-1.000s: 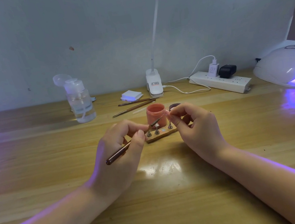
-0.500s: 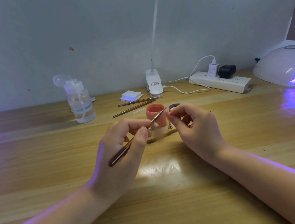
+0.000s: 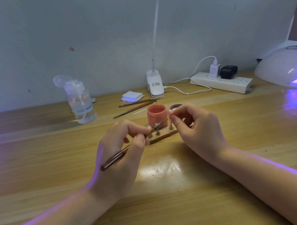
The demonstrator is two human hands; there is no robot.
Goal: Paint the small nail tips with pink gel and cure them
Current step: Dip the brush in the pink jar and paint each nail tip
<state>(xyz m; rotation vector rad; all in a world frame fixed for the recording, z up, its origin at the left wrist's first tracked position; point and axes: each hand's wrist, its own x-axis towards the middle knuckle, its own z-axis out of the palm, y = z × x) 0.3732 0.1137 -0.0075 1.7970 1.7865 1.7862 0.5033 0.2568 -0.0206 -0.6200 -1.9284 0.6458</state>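
- Left hand: fingers grip a brown brush, its tip over the wooden stand.
- Right hand: fingers pinch a small nail tip beside the open pink gel jar.
- Stand: on the table, between the hands, carrying metal pegs.
- Curing lamp: far right, glowing violet.

1. Dim, cool room light; a white glare patch sits on the worktop between the forearms.
2. Violet glow spills from the curing lamp at right.
3. Soft focus throughout; the edges bow with wide-angle distortion.
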